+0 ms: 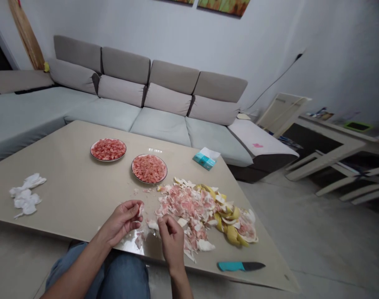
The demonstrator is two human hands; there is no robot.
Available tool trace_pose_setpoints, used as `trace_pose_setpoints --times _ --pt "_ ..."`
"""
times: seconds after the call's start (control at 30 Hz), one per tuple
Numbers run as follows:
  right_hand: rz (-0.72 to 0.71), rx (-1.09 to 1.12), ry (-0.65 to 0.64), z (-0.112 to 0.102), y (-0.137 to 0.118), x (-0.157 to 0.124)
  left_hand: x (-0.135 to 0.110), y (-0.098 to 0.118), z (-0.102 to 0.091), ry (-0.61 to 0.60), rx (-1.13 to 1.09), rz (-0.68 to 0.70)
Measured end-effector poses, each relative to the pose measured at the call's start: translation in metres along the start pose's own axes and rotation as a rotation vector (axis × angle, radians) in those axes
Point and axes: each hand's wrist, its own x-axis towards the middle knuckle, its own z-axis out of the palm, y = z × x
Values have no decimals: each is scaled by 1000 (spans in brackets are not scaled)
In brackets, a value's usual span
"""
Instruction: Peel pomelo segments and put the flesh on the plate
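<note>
Near table edge (83, 238), left hand (122, 222) pinches fruit (141, 209).

**A home living room, seen over a coffee table**

I am looking into a lived-in sitting room. A long grey sectional sofa (152, 99) with loose back cushions fills the upper left and centre of the frame, wrapping round a low beige coffee table (74, 187) in the lower half. Framed pictures (223, 5) hang on the pale wall at the top edge. At the right I see a low white shelf unit (329, 153) with odds and ends on it, and a cable running up the wall. On the table stand two plates of pink fruit pieces (149, 168), a tissue pack (205, 158) and a heap of peel (204, 207): household clutter, not a workplace.
</note>
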Motion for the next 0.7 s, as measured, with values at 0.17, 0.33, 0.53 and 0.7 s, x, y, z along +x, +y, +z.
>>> trace_pose_setpoints --times 0.17,0.33,0.53,0.7 --pt "-62 -142 20 -5 7 -2 -5 1 4 -23 99 12" --pt "-157 -270 81 -9 20 -5 -3 -4 7 -32 313 158" --pt "-195 -473 138 -17 34 -5 1 -7 6 5 568 289" --pt "-201 -750 37 -22 40 -3 0 -6 12 12 584 258"
